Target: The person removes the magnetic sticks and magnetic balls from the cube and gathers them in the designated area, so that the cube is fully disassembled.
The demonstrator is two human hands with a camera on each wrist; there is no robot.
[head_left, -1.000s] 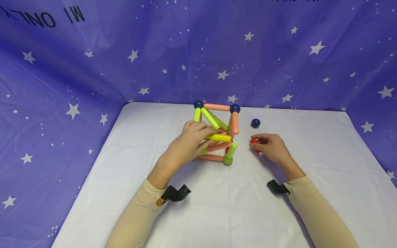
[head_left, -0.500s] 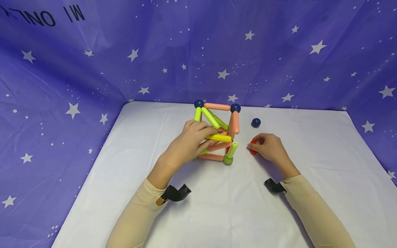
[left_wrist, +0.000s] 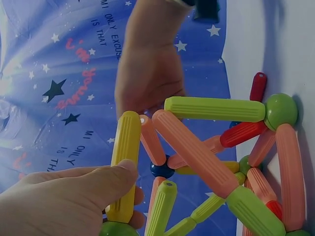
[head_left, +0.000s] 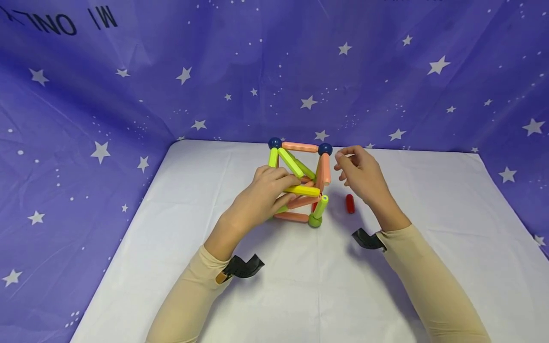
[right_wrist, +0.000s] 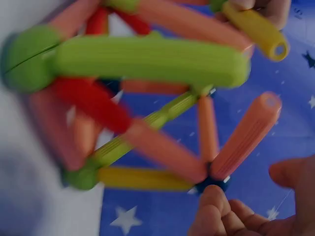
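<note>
My left hand (head_left: 261, 195) pinches a yellow magnetic stick (head_left: 302, 191) between thumb and fingers, beside the upright frame of magnetic sticks and balls. In the left wrist view, the yellow stick (left_wrist: 124, 162) stands on a green ball (left_wrist: 118, 229). My right hand (head_left: 363, 175) is at the frame's far right corner, thumb and fingers apart, gripping nothing visible. In the right wrist view its fingertips overlap the dark blue corner ball (right_wrist: 212, 185); contact is unclear. From that ball an orange stick (head_left: 326, 169) points out with a free end. A lime stick (head_left: 320, 207) rises from a green ball (head_left: 315, 220).
A loose red stick (head_left: 350, 204) lies on the white tablecloth (head_left: 317, 290) right of the frame. Another dark blue ball (head_left: 275, 143) tops the far left corner, joined by an orange bar (head_left: 300, 147). A purple star-patterned curtain (head_left: 240, 71) stands behind and at the sides.
My right hand has let go of the red stick, leaving it on the cloth, and moved away toward the far corner. It now covers the loose blue ball's spot. My left hand stays put.
</note>
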